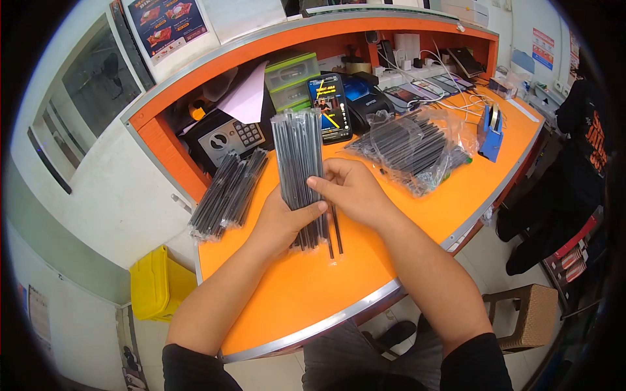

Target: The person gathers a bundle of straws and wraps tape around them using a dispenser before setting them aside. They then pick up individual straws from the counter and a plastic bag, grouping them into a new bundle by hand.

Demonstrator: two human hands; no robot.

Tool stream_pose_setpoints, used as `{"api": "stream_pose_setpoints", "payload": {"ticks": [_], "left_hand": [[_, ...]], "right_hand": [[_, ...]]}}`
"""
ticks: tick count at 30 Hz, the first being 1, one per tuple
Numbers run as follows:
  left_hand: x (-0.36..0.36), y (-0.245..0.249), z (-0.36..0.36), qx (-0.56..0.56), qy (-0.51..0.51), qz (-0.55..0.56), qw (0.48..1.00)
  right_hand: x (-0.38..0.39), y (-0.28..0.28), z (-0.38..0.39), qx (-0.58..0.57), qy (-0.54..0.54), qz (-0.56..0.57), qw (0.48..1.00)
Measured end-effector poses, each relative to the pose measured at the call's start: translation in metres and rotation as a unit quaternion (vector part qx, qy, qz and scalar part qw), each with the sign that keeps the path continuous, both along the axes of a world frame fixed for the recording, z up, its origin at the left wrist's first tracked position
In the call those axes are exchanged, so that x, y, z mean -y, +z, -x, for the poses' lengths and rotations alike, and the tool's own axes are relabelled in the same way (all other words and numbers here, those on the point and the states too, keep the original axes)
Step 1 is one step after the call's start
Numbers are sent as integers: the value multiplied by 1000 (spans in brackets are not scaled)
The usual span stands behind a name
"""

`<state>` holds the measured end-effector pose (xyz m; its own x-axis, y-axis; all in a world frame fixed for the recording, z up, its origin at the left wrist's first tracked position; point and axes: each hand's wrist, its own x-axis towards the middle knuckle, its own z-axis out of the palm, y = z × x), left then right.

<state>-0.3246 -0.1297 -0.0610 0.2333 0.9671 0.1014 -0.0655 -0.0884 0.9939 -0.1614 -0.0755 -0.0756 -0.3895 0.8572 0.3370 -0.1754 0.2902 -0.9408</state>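
An upright bundle of black straws (pixel 297 146) in clear wrappers stands over the orange table. My left hand (pixel 277 218) is wrapped round its lower left side, thumb across the front. At the right side my right hand (pixel 355 190) is closed, its thumb pressed on the bundle and its curled fingers partly hidden. Below that hand, the ends of two wrapped straws (pixel 336 238) stick out slightly apart from the bundle. More wrapped straws (pixel 228 195) lie in a pile to the left. A clear plastic bag (pixel 427 186) full of straws lies to the right.
Behind the bundle a lit phone (pixel 329 107) leans upright near a black printer (pixel 368 104). A safe (pixel 228 140) sits under the shelf. Phones with cables and a blue tape dispenser (pixel 489 135) occupy the right side. A person (pixel 580 130) in black stands beyond the table.
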Motion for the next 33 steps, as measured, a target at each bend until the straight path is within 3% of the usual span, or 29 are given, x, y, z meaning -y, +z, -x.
{"api": "stream_pose_setpoints", "payload": {"ticks": [5, 8, 18, 24, 30, 33], "left_hand": [[0, 0, 2, 14, 0, 3, 1000], [-2, -4, -1, 6, 54, -53, 997], [-5, -3, 8, 39, 88, -24, 995], [-13, 2, 22, 2, 144, -62, 988], [-15, 1, 23, -4, 155, -55, 986], [-12, 3, 21, -1, 150, -42, 988]], "right_hand": [[2, 5, -4, 7, -15, 6, 1000], [-2, 1, -3, 0, -42, -18, 999], [-2, 4, -7, -18, -60, 24, 998], [3, 8, -9, 36, -45, 101, 993], [4, 7, -10, 150, -79, 95, 981], [4, 8, -12, 242, -128, 41, 961]]}}
